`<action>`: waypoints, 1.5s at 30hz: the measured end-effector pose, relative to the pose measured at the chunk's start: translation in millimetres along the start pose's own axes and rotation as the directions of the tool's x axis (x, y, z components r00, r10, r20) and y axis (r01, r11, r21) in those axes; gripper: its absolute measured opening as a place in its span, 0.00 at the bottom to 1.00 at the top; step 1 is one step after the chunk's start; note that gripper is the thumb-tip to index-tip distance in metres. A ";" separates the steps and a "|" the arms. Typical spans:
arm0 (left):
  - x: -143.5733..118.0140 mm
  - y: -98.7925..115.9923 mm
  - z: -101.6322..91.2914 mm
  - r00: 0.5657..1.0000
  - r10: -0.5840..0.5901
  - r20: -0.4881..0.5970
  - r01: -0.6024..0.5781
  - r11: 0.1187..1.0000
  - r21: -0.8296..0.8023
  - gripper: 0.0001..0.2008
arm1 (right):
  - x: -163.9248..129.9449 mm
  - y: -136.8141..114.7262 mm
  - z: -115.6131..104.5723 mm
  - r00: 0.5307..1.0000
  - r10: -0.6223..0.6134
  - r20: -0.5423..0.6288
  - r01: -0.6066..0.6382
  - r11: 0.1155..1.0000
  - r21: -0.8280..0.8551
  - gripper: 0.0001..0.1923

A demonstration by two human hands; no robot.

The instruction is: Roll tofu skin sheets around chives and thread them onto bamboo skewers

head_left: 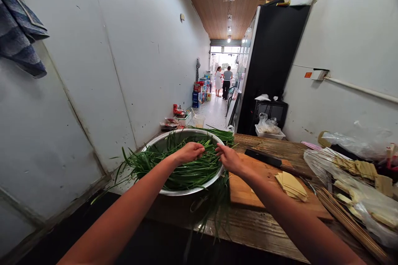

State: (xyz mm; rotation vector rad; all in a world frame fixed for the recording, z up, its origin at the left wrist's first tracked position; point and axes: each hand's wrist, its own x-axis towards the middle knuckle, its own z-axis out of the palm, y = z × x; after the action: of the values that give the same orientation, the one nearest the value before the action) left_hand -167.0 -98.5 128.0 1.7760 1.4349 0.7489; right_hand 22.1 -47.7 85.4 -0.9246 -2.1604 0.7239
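A wide metal bowl point(183, 192) holds a heap of long green garlic chives point(186, 172), some of which hang over its left side. My left hand point(190, 152) is above the heap, its fingertips pinched on chive strands. At the bowl's right rim is my right hand point(229, 158), with its fingers curled together. What lies between those fingers is too small to make out. More chives droop over the table edge below the bowl, and a further bundle point(222, 134) lies behind its rim.
A wooden cutting board point(248, 182) right of the bowl bears a cleaver point(264, 158) and sliced tofu sheets point(292, 186). Bamboo skewers point(351, 223) and plastic bags point(373, 198) lie farther right. A plastic cup point(199, 121) stands behind the bowl. Two people point(224, 83) stand by the far doorway.
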 end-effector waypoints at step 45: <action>-1.3 2.0 -14.7 0.985 0.117 -0.128 0.000 0.737 0.676 0.14 | 17.6 -26.9 0.3 0.998 -0.027 -0.052 0.005 0.923 -0.385 0.14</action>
State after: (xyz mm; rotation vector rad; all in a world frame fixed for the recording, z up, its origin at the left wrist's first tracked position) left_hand -177.9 -97.4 138.0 2.3535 1.9386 0.4188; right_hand 1.8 -50.2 110.3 -1.1079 -2.2994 0.2586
